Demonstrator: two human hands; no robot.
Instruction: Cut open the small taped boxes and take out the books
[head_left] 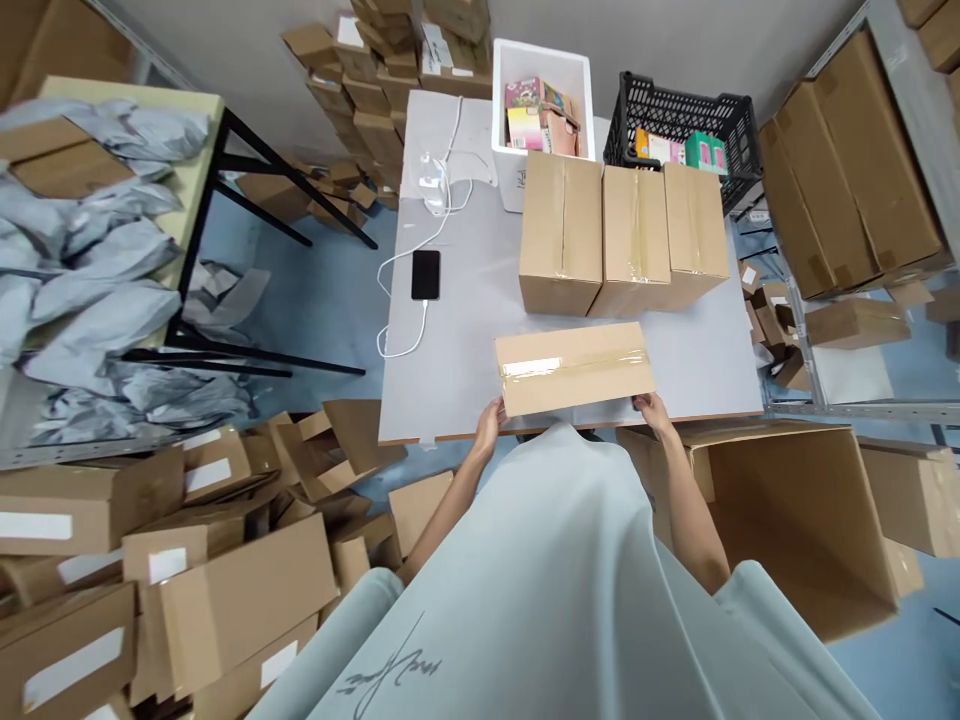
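Note:
A long cardboard box (574, 367), sealed with clear tape on top, lies at the near edge of the grey table (465, 330). My left hand (491, 420) grips its near left corner, fingers curled on the cardboard. My right hand (651, 410) holds its near right corner the same way. Behind it, three sealed cardboard boxes (622, 240) stand side by side in a row.
A black phone (425, 274) on a white cable lies left on the table. A white foam bin (541, 110) and a black crate (682, 125) hold coloured packs at the back. A large open carton (795, 520) stands at my right. Flat boxes pile at my left.

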